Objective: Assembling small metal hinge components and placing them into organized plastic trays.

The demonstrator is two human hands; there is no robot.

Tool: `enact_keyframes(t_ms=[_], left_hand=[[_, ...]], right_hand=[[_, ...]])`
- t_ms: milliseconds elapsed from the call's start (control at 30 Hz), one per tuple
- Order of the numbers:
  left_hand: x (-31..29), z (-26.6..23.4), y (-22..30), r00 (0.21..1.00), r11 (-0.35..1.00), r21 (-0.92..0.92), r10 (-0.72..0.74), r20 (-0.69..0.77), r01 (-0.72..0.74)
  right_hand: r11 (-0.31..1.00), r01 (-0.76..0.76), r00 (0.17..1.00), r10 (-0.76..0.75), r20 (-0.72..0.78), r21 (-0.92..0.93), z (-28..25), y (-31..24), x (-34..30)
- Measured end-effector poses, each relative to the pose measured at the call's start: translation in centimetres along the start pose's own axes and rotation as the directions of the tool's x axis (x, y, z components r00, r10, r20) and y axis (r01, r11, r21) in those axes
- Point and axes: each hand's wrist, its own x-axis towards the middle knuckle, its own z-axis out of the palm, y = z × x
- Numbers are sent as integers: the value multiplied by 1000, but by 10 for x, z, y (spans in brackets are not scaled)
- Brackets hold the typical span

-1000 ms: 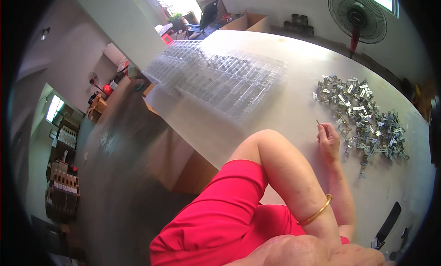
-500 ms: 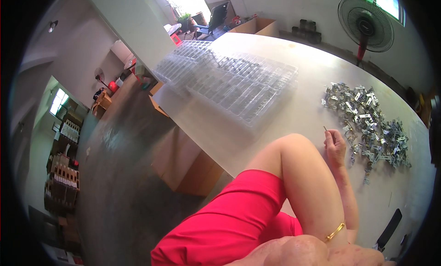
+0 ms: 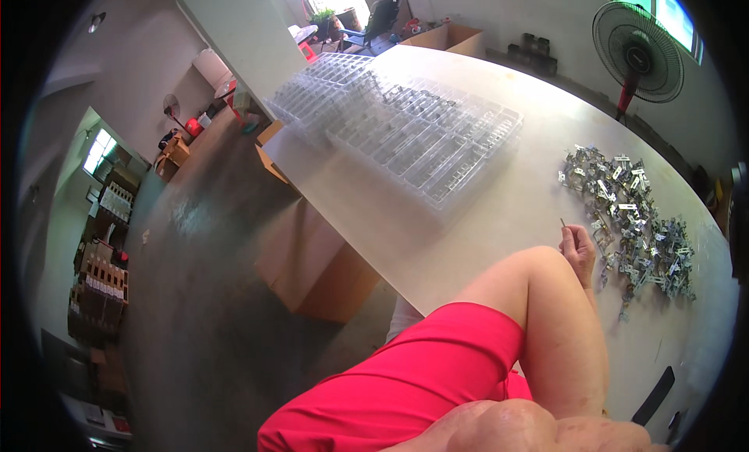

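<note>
My right hand (image 3: 578, 254) is closed over the table, thumb and fingertips pinching a short, thin, brownish pin (image 3: 562, 223) that points up. A heap of small silvery metal parts (image 3: 628, 218) lies just right of it. My left arm (image 3: 558, 319), in a red short sleeve, is bent across in front and hides most of the right forearm. The left forearm folds back toward the lower edge, and the left hand itself does not show.
Clear plastic compartment trays (image 3: 421, 144) are stacked on the pale table (image 3: 499, 77), some compartments holding small parts. A dark flat strip (image 3: 654, 395) lies near the right edge. A cardboard box (image 3: 312, 265) stands beside the table, and a standing fan (image 3: 638, 52) beyond it.
The view has shifted slightly, so the table things sit a little further right. My right hand keeps the pin pinched beside the heap. The gold bracelet on my left wrist has almost gone from sight.
</note>
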Motion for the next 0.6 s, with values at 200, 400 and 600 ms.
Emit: enact_keyframes(t_ms=[200,400,600], left_hand=[[2,-3,2,1000,1000,3,-4,5,4],[5,0,1,1000,1000,-19,-2,3,2],[9,3,-5,1000,997,-69,22,19,-21]], right_hand=[[998,45,999,-45,-6,-54,1,-2,-1],[999,-11,1000,11,-2,-36,0,-4,-3],[999,-18,1000,17,-5,-34,-2,0,-1]])
